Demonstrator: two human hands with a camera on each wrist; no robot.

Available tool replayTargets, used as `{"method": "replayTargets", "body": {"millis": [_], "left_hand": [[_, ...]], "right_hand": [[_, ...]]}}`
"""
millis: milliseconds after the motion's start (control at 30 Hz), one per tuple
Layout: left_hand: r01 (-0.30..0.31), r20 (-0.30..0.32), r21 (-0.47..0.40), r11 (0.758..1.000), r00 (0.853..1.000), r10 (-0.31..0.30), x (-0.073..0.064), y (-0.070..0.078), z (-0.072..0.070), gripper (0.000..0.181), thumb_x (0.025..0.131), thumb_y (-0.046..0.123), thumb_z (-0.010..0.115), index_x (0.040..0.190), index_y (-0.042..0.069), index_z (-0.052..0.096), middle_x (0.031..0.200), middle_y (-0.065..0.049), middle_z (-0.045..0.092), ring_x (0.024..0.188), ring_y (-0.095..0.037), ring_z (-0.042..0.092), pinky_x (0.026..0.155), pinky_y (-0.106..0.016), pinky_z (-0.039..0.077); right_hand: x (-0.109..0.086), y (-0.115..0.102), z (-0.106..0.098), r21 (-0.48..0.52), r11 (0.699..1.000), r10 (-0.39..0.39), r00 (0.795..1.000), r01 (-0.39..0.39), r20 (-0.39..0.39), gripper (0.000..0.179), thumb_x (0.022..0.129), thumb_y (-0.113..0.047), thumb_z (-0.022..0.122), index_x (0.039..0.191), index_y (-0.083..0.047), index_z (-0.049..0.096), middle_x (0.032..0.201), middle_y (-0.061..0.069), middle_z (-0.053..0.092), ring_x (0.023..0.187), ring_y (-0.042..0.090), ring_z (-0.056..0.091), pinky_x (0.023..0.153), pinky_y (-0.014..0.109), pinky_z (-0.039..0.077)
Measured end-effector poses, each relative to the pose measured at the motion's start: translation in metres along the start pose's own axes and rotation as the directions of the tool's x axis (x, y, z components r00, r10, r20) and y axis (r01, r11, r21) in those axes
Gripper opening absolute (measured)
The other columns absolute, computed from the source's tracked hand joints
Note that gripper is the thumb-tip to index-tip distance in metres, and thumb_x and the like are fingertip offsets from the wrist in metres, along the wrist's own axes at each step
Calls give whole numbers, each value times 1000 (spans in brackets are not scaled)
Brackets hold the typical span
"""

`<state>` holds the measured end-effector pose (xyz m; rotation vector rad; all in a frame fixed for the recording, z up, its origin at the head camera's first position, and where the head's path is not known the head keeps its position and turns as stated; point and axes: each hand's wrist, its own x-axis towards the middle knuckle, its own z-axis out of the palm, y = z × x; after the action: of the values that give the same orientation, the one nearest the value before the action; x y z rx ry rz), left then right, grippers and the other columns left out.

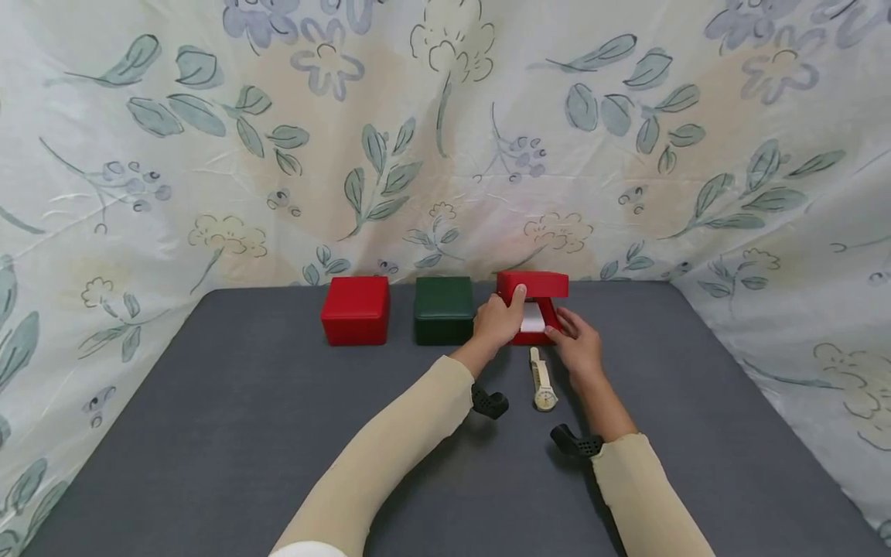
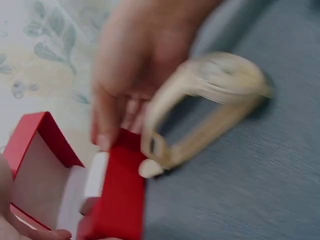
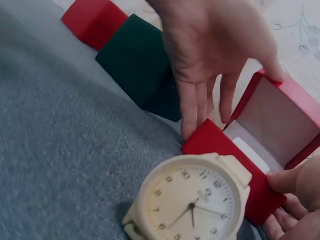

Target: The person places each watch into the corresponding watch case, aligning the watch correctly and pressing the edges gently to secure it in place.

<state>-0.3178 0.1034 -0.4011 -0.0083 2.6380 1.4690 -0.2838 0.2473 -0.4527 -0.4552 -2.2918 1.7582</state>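
Observation:
A red watch box stands with its lid raised, a white cushion inside. My left hand is at its left side, holding it with the thumb on the raised lid and the fingers down along the side wall. From the right, my right hand grips the box's lower part, thumb at the front rim, as the right wrist view shows. A cream wristwatch lies in front of the box, its dial towards me and its strap towards the box; neither hand touches it.
To the left of the open box stand a closed dark green box and a closed red box. All are near the far edge of the grey table. A floral cloth hangs behind and along the sides.

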Motion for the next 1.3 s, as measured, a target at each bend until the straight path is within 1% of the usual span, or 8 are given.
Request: {"method": "replayTargets", "body": {"millis": [100, 233, 533, 700, 833, 933, 1100, 1300], "left_hand": [[88, 38, -49, 995, 996, -87, 4, 11, -1, 68, 94, 64, 37, 134, 10, 46, 117, -12, 58, 106, -27, 53, 83, -44, 51], [126, 112, -71, 989, 987, -118, 7, 12, -6, 69, 94, 66, 35, 138, 14, 44, 122, -13, 55, 109, -28, 51, 78, -43, 55], [74, 201, -126, 989, 978, -47, 9, 12, -9, 65, 97, 57, 40, 154, 32, 19, 144, -13, 41, 122, -31, 44, 82, -48, 57], [-46, 154, 49, 998, 987, 38, 3, 10, -5, 61, 94, 39, 57, 148, 21, 35, 143, -10, 42, 122, -26, 46, 93, -45, 53], [-253, 110, 260, 932, 967, 231, 2, 9, -3, 55, 88, 29, 68, 138, 14, 51, 142, -7, 45, 122, -24, 48, 98, -42, 50], [-348, 167, 394, 851, 937, 306, 5, 10, -2, 57, 84, 28, 72, 137, 16, 54, 142, -5, 48, 121, -23, 49, 99, -42, 50], [-374, 271, 563, 737, 926, 263, 14, 13, -1, 64, 82, 33, 74, 141, 23, 51, 138, -2, 53, 120, -21, 47, 97, -39, 50], [-349, 307, 590, 728, 931, 197, 21, 19, -3, 68, 79, 35, 77, 141, 26, 51, 137, 0, 55, 122, -20, 46, 101, -43, 47]], "right_hand": [[-1, 2, 2, 75, 995, 63, 998, -62, -19, 54, 95, -12, 60, 146, -15, 43, 149, 11, 45, 137, 26, 44, 111, 43, 40], [-3, 3, 4, 79, 993, 90, 995, -87, -38, 51, 95, -12, 60, 145, -14, 46, 149, 12, 45, 137, 27, 43, 111, 44, 40], [-1, -2, -1, 57, 993, 109, 993, -106, -44, 44, 96, -14, 59, 139, -16, 53, 150, 9, 45, 137, 25, 41, 111, 42, 40], [-2, -2, -3, 42, 994, 105, 994, -104, -39, 44, 96, -13, 59, 140, -16, 53, 149, 10, 46, 136, 25, 42, 111, 42, 40], [-1, -3, -3, 39, 996, 82, 996, -80, -42, 44, 96, -14, 59, 139, -14, 53, 148, 11, 47, 136, 26, 43, 111, 42, 40], [-1, -3, -4, 34, 997, 75, 996, -74, -41, 44, 96, -14, 60, 139, -14, 53, 147, 12, 48, 136, 27, 44, 111, 42, 40], [-1, -4, -2, 25, 997, 68, 997, -68, -34, 44, 95, -13, 59, 139, -13, 53, 146, 12, 49, 135, 27, 45, 110, 42, 41], [-1, -5, -1, 12, 998, 69, 997, -69, -40, 43, 95, -13, 60, 138, -14, 55, 146, 11, 49, 134, 26, 45, 110, 42, 41]]}}
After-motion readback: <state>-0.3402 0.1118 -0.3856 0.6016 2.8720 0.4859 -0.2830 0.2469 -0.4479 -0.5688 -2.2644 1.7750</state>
